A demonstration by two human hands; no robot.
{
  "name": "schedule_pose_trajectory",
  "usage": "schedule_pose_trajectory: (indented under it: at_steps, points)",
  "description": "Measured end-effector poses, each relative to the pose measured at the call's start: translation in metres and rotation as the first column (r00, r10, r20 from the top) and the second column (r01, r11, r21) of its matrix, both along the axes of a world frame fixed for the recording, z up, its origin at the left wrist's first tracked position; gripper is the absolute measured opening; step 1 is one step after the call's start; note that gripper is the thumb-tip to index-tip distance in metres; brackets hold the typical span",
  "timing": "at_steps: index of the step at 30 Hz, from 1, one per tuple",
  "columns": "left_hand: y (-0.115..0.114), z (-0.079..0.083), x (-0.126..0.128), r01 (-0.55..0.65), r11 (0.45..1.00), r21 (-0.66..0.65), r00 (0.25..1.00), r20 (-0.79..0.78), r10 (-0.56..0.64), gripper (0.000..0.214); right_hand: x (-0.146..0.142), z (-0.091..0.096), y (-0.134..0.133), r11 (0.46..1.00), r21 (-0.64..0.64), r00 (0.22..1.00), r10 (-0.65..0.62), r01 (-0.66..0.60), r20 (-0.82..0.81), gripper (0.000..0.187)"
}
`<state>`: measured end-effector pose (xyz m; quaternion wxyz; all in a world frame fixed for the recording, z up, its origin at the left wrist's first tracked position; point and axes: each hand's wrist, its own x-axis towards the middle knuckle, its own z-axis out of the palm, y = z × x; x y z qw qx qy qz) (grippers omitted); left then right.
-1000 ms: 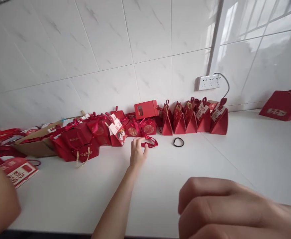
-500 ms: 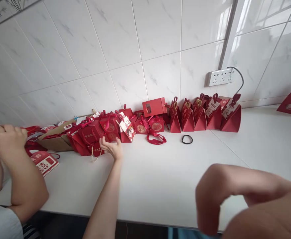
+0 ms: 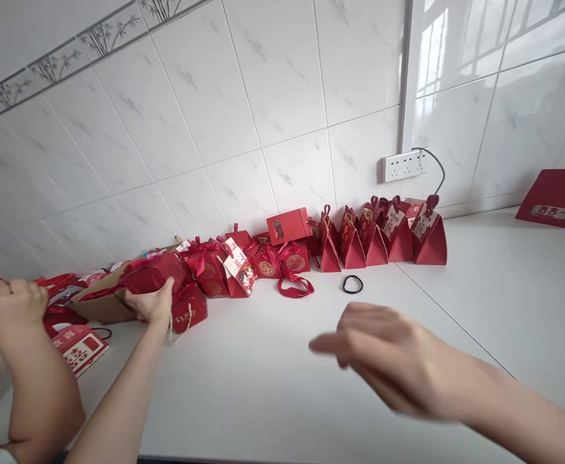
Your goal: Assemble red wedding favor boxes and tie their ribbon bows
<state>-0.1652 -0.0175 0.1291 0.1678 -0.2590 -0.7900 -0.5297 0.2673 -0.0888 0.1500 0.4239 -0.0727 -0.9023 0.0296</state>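
Note:
My left hand (image 3: 153, 304) is closed around the lower side of a dark red gift box (image 3: 153, 273), which it lifts among the others on the left. Just right of it, a red box with a cream rope handle (image 3: 190, 312) lies on the counter. My right hand (image 3: 398, 361) is over the middle of the counter, slightly blurred, its index finger stretched to the left and the other fingers bent. I see nothing in it. Beyond its fingertips lies a black hair tie (image 3: 352, 283).
Triangular red gift boxes (image 3: 379, 240) stand in a row by the tiled wall. A loose red ribbon (image 3: 296, 287) lies before more boxes. On the left are a co-worker's hands (image 3: 14, 309) and a flat red-and-white bag (image 3: 83, 351). Another red box (image 3: 555, 198) stands far right.
My left hand has moved left and taken hold of a dark red box, raising it. My right hand has gone farther out over the counter, its finger straightening. The view has shifted.

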Motion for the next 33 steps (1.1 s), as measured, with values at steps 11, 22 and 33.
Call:
schedule_pose_trajectory:
  at_steps: [11,22,33]
  points:
    - [0.037,-0.084,0.228,0.708,0.666,0.235,0.706,-0.200,-0.679,0.085,-0.021,-0.143,0.121,0.413,-0.886,0.726,-0.540,-0.211,-0.425,0.042]
    - [0.036,-0.139,0.243,0.879,0.457,-0.135,0.395,-0.330,-0.858,0.071,-0.001,-0.144,0.115,0.424,-0.899,0.898,-0.347,-0.106,-0.270,0.039]
    - [0.007,-0.114,0.251,0.972,0.181,-0.146,0.185,0.011,-0.983,0.036,0.011,-0.148,0.135,0.408,-0.913,0.720,-0.627,-0.021,-0.297,0.048]
